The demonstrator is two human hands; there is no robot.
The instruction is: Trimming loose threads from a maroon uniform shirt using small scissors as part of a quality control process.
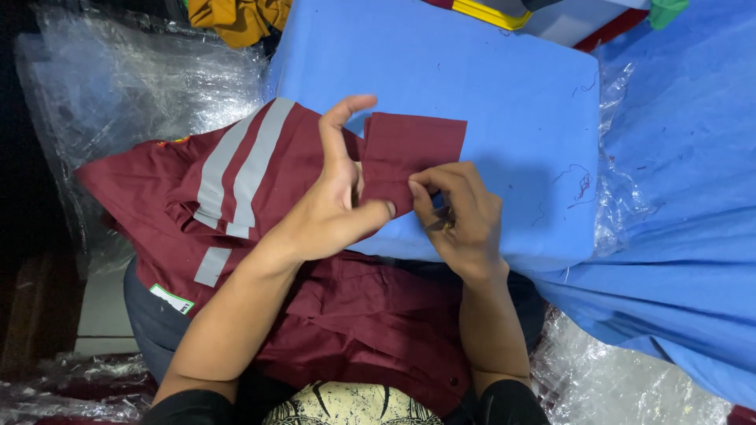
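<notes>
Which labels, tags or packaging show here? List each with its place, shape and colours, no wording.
Sewn tag: on the maroon garment near the left forearm; small white rectangle with green edge.
Small patch: on the garment's upper left edge; yellow and red, too small to tell more.
Clear plastic wrap: crumpled, upper left, behind the garment.
Clear plastic wrap: crumpled, lower right, below the blue cloth.
No signs or screens.

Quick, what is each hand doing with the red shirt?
Left hand: open, pressing flat on the maroon shirt.
Right hand: closed, pinching the shirt's sleeve cuff.
</notes>
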